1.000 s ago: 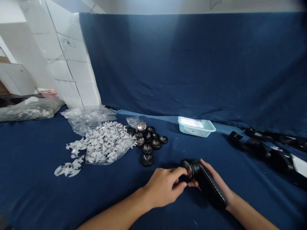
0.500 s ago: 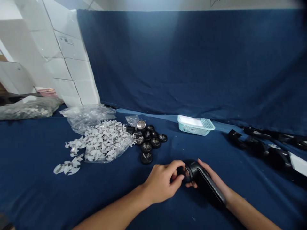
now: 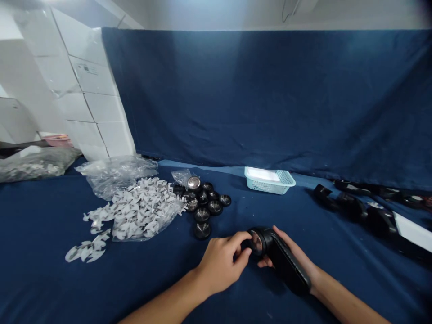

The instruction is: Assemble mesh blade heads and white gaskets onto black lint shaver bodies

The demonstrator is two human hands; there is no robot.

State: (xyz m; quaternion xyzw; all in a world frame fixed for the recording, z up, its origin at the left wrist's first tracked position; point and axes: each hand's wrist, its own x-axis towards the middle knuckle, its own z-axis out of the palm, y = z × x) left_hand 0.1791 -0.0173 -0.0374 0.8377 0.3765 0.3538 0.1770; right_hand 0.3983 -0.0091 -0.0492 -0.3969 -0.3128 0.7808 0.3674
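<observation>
A black fabric shaver (image 3: 286,263) with a round head lies tilted in my right hand (image 3: 297,256), whose fingers are wrapped round it from behind and below. The shaver's head (image 3: 258,241) faces left and shows a shiny, coppery inside. At its left edge is my left hand (image 3: 221,261), index fingertip at the rim and thumb a little below, with a gap between them. Several round black caps (image 3: 202,215) lie in a cluster beyond my left hand. A perforated metal disc (image 3: 193,182) rests on the far side of that cluster.
A heap of grey-white plastic pieces (image 3: 141,207) spills from a clear bag on the left. A light blue basket (image 3: 270,185) stands near the hanging blue cloth (image 3: 236,99). Blurred black devices (image 3: 357,207) line the right side. White boxes (image 3: 87,108) are stacked at back left.
My left thumb and fingers have eased back from the shaver's head, and more of its shiny inside shows. The whole view has shifted slightly; the right hand keeps its hold.
</observation>
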